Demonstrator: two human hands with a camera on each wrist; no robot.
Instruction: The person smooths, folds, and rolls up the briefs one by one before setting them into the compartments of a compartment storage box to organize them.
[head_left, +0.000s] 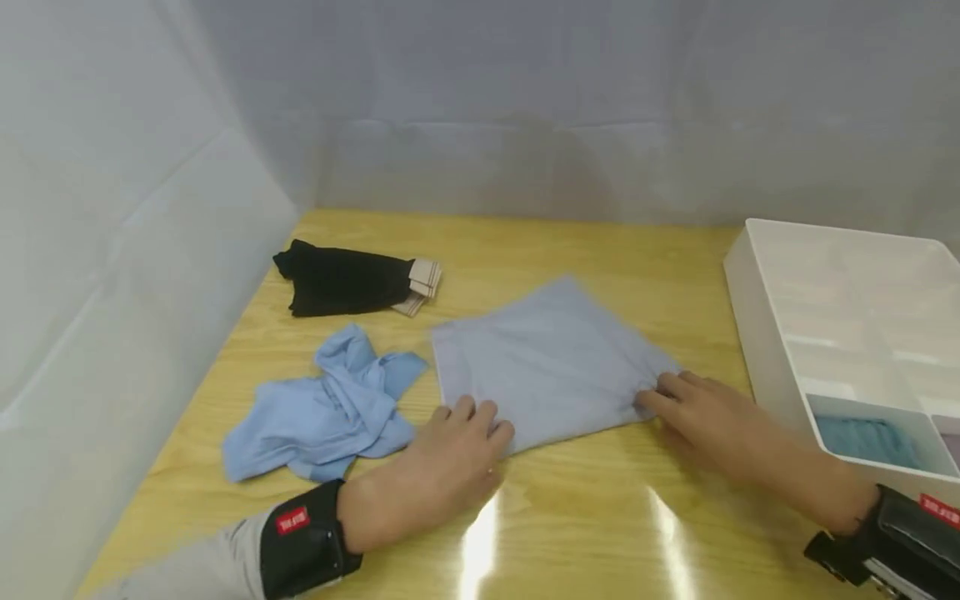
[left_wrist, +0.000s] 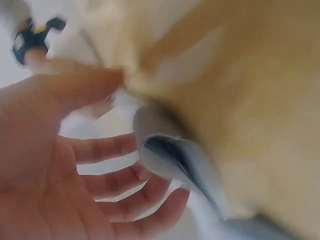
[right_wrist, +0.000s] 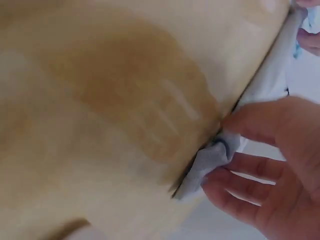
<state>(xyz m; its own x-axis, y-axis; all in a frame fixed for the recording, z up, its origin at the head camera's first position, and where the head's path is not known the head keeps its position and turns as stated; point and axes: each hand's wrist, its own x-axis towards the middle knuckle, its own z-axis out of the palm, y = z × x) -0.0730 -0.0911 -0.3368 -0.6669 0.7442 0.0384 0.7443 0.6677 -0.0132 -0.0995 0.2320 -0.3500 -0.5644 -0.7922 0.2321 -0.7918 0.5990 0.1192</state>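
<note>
A pale grey-blue cloth [head_left: 547, 358] lies spread on the wooden table, its far corner blurred. My left hand [head_left: 442, 454] is at its near left edge, fingers bent. In the left wrist view, a rolled fold of the cloth [left_wrist: 167, 142] sits between the thumb and fingers of that hand [left_wrist: 90, 155]. At the right corner, my right hand [head_left: 705, 417] pinches the cloth with thumb and fingers; the fabric bunches there. The right wrist view shows that bunched edge [right_wrist: 212, 160] between thumb and fingers of the right hand [right_wrist: 270, 165].
A crumpled blue garment [head_left: 322, 408] lies just left of the cloth. Behind it is a black fabric piece [head_left: 348, 279] with a beige striped end. A white divided box [head_left: 772, 333] stands at the right, with teal fabric [head_left: 866, 442] in a near compartment. White sheeting [head_left: 480, 167] encloses the table.
</note>
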